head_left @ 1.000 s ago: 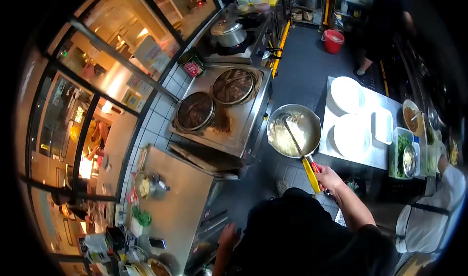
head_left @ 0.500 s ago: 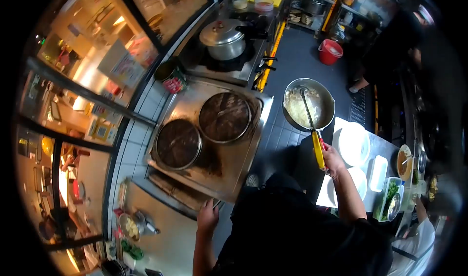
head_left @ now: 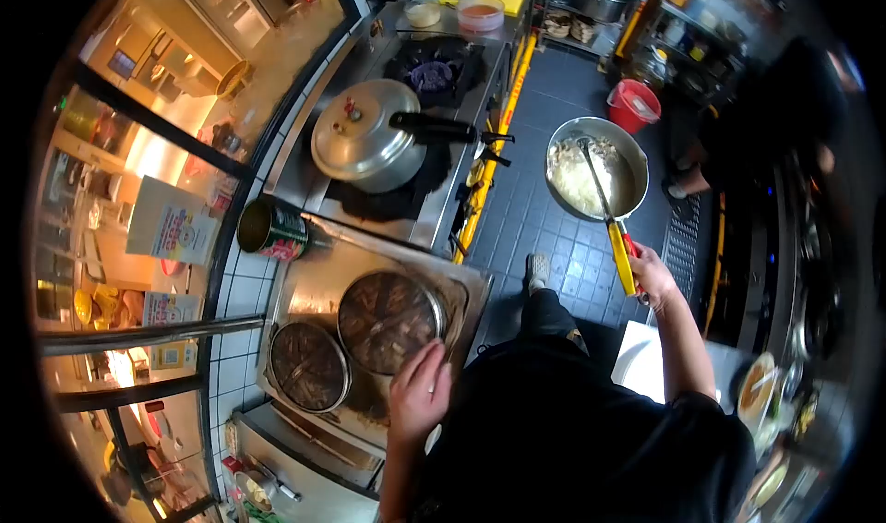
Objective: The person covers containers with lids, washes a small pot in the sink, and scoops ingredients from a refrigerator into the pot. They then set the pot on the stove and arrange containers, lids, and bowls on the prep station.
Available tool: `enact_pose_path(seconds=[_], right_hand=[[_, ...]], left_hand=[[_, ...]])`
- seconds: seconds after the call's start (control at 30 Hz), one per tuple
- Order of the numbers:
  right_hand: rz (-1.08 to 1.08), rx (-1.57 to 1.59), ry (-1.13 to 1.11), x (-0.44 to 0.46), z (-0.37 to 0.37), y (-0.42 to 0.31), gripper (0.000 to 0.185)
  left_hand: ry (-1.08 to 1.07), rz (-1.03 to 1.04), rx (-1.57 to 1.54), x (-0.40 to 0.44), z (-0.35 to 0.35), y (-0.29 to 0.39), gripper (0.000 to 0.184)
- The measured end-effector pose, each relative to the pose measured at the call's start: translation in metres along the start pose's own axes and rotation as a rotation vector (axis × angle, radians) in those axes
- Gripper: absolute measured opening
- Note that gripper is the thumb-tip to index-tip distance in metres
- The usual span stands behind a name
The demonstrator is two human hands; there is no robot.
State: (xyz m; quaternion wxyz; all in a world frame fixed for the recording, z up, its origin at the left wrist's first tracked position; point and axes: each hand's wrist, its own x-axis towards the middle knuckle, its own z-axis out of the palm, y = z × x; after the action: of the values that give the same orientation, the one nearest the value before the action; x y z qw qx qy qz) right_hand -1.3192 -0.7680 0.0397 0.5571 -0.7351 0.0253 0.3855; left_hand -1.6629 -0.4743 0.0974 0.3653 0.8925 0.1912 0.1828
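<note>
My right hand (head_left: 652, 279) is wrapped around the red handle of a deep metal pan (head_left: 630, 169). A yellow-handled utensil (head_left: 622, 256) runs alongside that handle; its dark shaft reaches into pale, creamy food (head_left: 583, 178) in the pan. The pan is held out over the tiled floor. My left hand (head_left: 421, 396) has its fingers stretched out and holds nothing that I can see. It is beside two round, dark, mesh-like covers, the nearer-right one (head_left: 389, 322) and the left one (head_left: 309, 367), on the steel worktop (head_left: 314, 294).
A pressure cooker (head_left: 365, 137) stands on the stove ahead, its black handle jutting right. An open can (head_left: 273, 229) sits by the window ledge. A red bucket (head_left: 633, 106) stands on the floor beyond the pan. A person in dark clothes (head_left: 771, 108) is at the far right.
The view has shifted forward, toward the stove. My left hand has left the rod-like handle at the worktop's edge and opened near the round covers. My right hand still carries the pan.
</note>
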Motion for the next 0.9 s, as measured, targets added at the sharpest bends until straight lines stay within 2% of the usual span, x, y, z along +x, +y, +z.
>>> enact_pose_path(seconds=[0.1,0.23,0.27,0.37,0.47,0.5,0.63,0.67,0.7,0.77,0.83,0.9], right_hand=[[0.037,-0.071,-0.112,0.086,-0.046,-0.049,0.024],[-0.005,-0.212,-0.293,0.182,-0.060,-0.127,0.018],[-0.003,-0.251,-0.343,0.216,-0.062,-0.137,0.020],[-0.037,-0.251,-0.497,0.297,-0.048,-0.184,0.025],[-0.043,-0.280,-0.619,0.365,-0.016,-0.232,0.026],[-0.039,-0.278,-0.652,0.386,-0.004,-0.248,0.025],[-0.034,-0.412,-0.746,0.485,0.037,-0.284,0.026],[-0.065,-0.428,-0.788,0.506,0.045,-0.292,0.024],[-0.094,-0.439,-0.825,0.528,0.053,-0.300,0.022],[-0.097,-0.533,-0.847,0.568,0.068,-0.315,0.017],[-0.061,-0.549,-0.924,0.596,0.081,-0.334,0.018],[-0.091,-0.623,-0.953,0.627,0.090,-0.347,0.019]], left_hand=[[0.019,0.143,-0.068,0.109,0.063,0.042,0.030],[-0.128,0.254,-0.093,0.243,0.132,0.086,0.035],[-0.179,0.284,-0.059,0.267,0.154,0.081,0.048],[-0.115,0.276,0.225,0.351,0.205,0.084,0.060],[-0.215,0.155,0.315,0.422,0.252,0.066,0.069],[-0.180,0.168,0.337,0.445,0.268,0.057,0.075],[-0.020,0.123,0.456,0.525,0.309,0.013,0.070],[-0.063,0.056,0.467,0.544,0.306,0.012,0.065],[0.038,0.087,0.427,0.561,0.313,-0.004,0.064],[0.141,0.079,0.496,0.595,0.325,-0.029,0.052],[0.174,0.034,0.645,0.629,0.320,-0.035,0.041],[0.197,0.013,0.698,0.661,0.323,-0.045,0.040]])
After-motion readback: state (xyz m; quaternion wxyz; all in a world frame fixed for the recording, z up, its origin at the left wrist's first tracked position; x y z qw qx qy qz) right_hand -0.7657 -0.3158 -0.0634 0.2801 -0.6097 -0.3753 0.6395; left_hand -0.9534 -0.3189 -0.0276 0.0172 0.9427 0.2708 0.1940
